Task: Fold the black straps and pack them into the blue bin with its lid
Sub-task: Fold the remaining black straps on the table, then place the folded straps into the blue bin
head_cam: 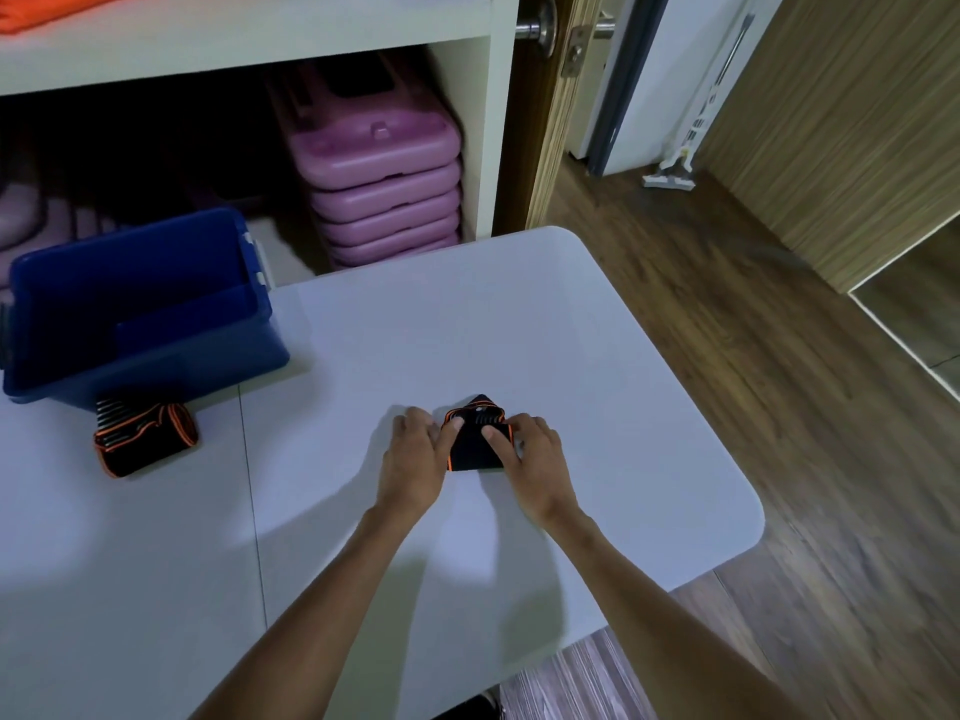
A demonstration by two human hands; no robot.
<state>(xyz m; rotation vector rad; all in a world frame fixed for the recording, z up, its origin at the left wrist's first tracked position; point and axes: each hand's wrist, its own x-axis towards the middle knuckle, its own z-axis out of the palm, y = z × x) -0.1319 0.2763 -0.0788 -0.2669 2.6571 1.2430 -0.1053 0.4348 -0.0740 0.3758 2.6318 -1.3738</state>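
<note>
Pressing down from either side, both hands worked a black strap (475, 444) with orange edging on the white table (571, 356). The left hand (415, 459) lay at the strap's left edge, its thumb reaching over onto the fabric; the right hand (535, 459) covered the strap's right edge, thumb likewise laid on top. The fingers of both were curled round the strap's sides, holding it folded into a small, thick packet (one corner of it poked up at the far side).

Well to the left of that strap, a second strap (145, 439), rolled into a loose bundle, lay on the table. Just beyond the bundle stood the blue bin (156, 330), open at the top, its near wall almost touching the roll; whether anything lay inside I could not tell.

Beyond the strap, behind the table, a white shelf unit (483, 148) held a stack of purple plastic stools (384, 189). To the right of the strap, past the table's rounded edge, ran a wooden floor (727, 356).
</note>
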